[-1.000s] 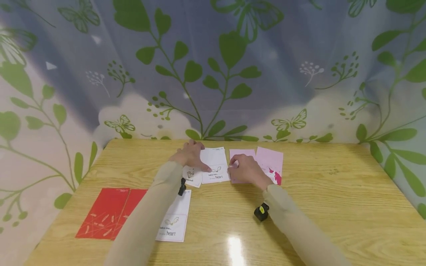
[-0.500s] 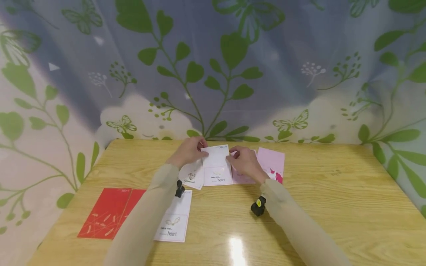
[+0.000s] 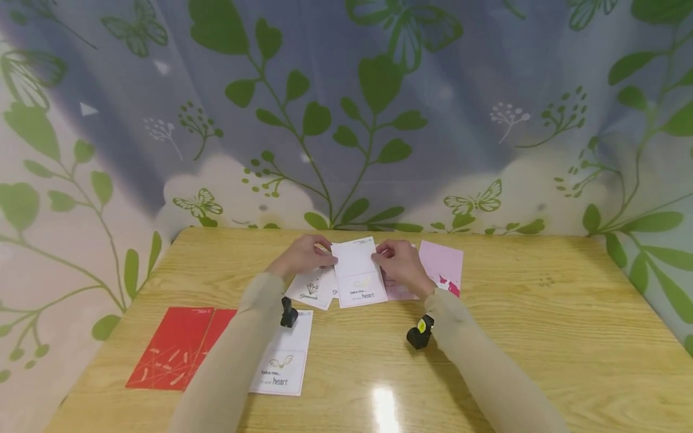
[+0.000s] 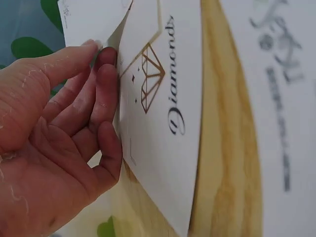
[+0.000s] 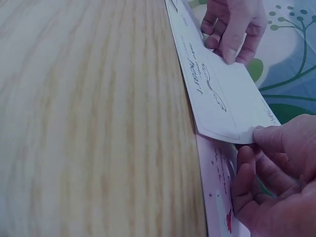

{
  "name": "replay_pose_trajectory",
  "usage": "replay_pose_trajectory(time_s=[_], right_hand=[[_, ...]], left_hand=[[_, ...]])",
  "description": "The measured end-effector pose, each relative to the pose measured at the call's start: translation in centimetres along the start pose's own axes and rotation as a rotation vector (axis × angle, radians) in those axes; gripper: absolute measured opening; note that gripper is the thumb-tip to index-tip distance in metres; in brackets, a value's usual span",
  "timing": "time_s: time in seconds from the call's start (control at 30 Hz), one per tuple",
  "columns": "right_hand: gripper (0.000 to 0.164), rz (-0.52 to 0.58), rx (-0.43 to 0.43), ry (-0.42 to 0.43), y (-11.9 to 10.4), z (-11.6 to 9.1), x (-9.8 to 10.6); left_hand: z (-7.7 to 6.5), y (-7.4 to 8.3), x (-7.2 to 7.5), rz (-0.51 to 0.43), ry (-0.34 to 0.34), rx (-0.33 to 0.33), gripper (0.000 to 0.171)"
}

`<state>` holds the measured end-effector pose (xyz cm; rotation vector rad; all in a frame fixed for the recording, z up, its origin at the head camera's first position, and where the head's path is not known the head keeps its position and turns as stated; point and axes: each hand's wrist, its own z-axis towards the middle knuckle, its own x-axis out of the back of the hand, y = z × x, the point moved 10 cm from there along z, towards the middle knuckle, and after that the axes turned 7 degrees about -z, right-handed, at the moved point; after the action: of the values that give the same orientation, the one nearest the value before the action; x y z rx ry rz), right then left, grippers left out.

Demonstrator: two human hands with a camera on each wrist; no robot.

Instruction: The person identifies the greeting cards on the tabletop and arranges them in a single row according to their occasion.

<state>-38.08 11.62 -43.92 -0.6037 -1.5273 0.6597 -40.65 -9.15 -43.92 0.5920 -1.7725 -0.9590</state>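
Observation:
A white card with gold wings and the word "heart" [image 3: 360, 273] is held between both hands, its upper part tilted up. My left hand [image 3: 304, 255] pinches its left edge, thumb on top and fingers beneath. On the opposite edge, my right hand [image 3: 402, 262] pinches it the same way, as the right wrist view shows with the thumb [image 5: 269, 137] over the card. Beneath the left fingers lies a white "Diamonds" card [image 4: 158, 94]. A pink card [image 5: 217, 182] lies under the right hand, partly covered by it and the held card.
Another pink card with a unicorn print [image 3: 441, 261] lies to the right. Red cards [image 3: 170, 346] and a second white "heart" card [image 3: 281, 361] lie front left, partly behind the left sleeve. A leaf-patterned curtain [image 3: 346, 120] hangs along the table's [image 3: 541, 337] back edge.
The right hand has moved from the pink card to the white card's right edge. Both hands have raised that card and shifted it slightly right and nearer, showing more of the "Diamonds" card.

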Motion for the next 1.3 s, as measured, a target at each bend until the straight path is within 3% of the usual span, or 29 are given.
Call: replay_pose_trajectory(time_s=[0.17,0.33,0.57,0.73,1.1,1.3], right_hand=[[0.022,0.004,-0.008,-0.027,0.1,-0.2,-0.3],[0.028,0.037,-0.004,-0.045,0.0,-0.1,-0.2],[0.023,0.100,-0.006,-0.004,-0.2,0.3,0.3],[0.022,0.106,-0.011,0.017,-0.5,0.1,0.8],[0.024,0.189,-0.027,-0.004,-1.0,-0.8,1.5],[0.039,0.247,-0.013,-0.058,-1.4,-2.2,1.4]], left_hand=[[0.1,-0.4,-0.1,-0.008,0.000,0.036,0.029],[0.3,-0.3,0.1,-0.030,0.011,0.028,0.029],[0.6,-0.1,0.7,-0.145,0.025,-0.001,0.026],[0.5,-0.1,1.0,-0.178,0.024,0.003,0.026],[-0.9,1.3,1.1,-0.250,-0.004,-0.066,0.028],[-2.2,1.8,0.7,-0.248,-0.020,-0.095,0.034]])
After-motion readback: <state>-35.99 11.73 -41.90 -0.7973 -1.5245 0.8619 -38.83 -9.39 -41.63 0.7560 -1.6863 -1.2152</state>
